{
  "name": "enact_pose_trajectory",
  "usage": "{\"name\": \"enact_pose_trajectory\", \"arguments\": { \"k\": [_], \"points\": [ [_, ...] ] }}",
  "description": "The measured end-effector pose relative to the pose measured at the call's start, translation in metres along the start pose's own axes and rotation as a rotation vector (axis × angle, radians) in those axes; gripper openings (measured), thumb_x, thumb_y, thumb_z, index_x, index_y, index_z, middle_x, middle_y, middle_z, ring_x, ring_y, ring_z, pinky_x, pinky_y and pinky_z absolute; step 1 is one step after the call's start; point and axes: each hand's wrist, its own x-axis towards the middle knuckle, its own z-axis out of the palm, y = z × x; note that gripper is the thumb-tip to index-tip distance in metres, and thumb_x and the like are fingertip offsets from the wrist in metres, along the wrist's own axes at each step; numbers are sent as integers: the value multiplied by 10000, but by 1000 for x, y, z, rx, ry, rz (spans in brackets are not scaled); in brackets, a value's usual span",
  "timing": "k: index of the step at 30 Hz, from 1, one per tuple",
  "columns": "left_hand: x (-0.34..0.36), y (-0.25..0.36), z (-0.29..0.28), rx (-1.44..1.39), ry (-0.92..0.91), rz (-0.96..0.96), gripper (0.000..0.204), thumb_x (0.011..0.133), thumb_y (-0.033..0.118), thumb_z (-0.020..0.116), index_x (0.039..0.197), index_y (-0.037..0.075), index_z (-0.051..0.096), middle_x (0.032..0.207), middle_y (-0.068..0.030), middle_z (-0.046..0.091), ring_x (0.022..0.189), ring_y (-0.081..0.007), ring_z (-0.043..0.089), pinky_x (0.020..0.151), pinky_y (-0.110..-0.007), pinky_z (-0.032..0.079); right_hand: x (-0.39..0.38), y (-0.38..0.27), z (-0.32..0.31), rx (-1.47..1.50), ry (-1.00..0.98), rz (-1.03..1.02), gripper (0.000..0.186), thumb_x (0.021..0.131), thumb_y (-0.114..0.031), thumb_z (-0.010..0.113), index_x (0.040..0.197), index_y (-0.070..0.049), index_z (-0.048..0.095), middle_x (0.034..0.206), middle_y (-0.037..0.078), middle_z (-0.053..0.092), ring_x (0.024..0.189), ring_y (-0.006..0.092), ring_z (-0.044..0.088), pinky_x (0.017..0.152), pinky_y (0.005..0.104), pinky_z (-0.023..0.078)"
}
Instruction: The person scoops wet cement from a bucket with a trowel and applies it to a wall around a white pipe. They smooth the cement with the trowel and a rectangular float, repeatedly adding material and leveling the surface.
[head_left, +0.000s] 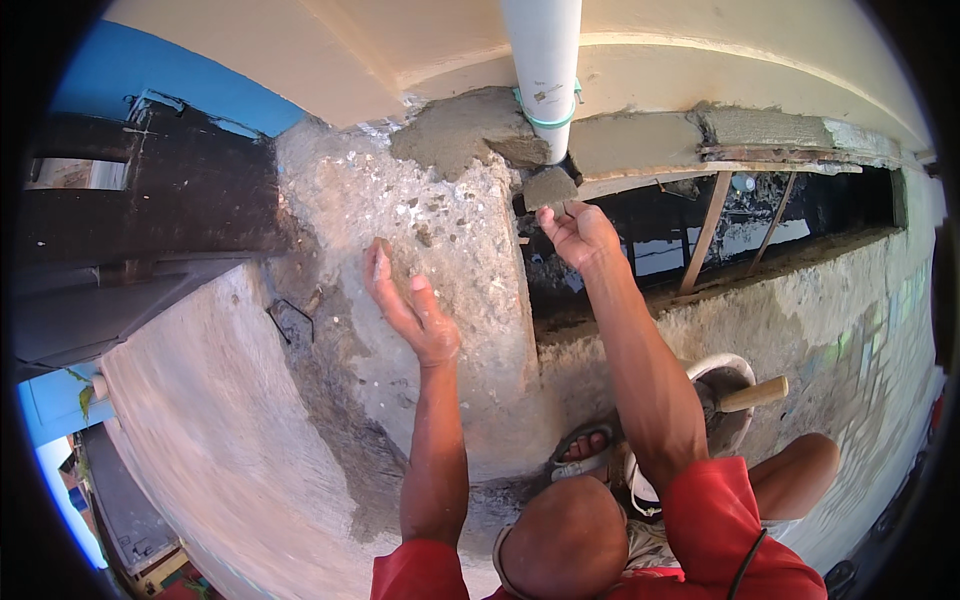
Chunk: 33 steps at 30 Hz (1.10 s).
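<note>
My right hand [582,238] reaches to the foot of a white pipe [545,60]. Its fingertips pinch the lower edge of a flat grey chunk of stone or concrete [551,188], held just below the pipe's end. A green tie [552,123] circles the pipe above it. Fresh grey mortar [455,130] is heaped left of the pipe, against the wall. My left hand [410,310] hovers over the rough concrete slab [470,250], fingers apart and holding nothing; pale dust or mortar marks its fingertips.
Right of the slab lies an open drain [650,255] with dark water and wooden sticks [707,230] across it. By my right knee stands a white bucket [747,370], a wooden tool handle [755,394] sticking out. A bent wire [290,322] protrudes at left, below a dark panel [200,200].
</note>
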Motion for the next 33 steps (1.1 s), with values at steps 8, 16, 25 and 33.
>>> {"name": "enact_pose_trajectory", "arguments": {
  "k": [8, 16, 25, 33],
  "points": [
    [2, 1, -3, 40, -24, 48, 537, 971, 298, 490, 1350, -77, 427, 1426, -268, 386, 1345, -402, 364, 1122, -508, 274, 50, 16, -7, 198, 14, 20, 243, 1007, -2, 371, 1196, 144, 411, 1149, 264, 488, 950, 335, 575, 757, 367, 610],
    [3, 1, -3, 50, -18, 66, 508, 956, 258, 491, 1340, -70, 437, 1408, -261, 415, 1333, -408, 375, 1119, -516, 271, 52, 24, 9, 225, -25, 30, 274, 1012, -27, 413, 1235, 127, 371, 1134, 277, 488, 921, 341, 604, 727, 323, 625],
    [2, 1, -1, 52, -22, 84, 516, 969, 279, 482, 1340, -79, 439, 1409, -247, 417, 1321, -385, 394, 1113, -495, 285, 16, 22, 43, 199, -15, -19, 268, 1010, -58, 459, 1152, 167, 420, 1047, 268, 555, 875, 323, 643, 687, 277, 636],
    [2, 1, -4, 99, -17, 90, 508, 976, 285, 468, 1327, -82, 456, 1406, -247, 426, 1317, -377, 403, 1110, -486, 296, -18, 26, 89, 205, 8, -69, 276, 1002, -55, 477, 1154, 162, 401, 1038, 274, 555, 865, 321, 652, 676, 283, 650]
  ]
}}
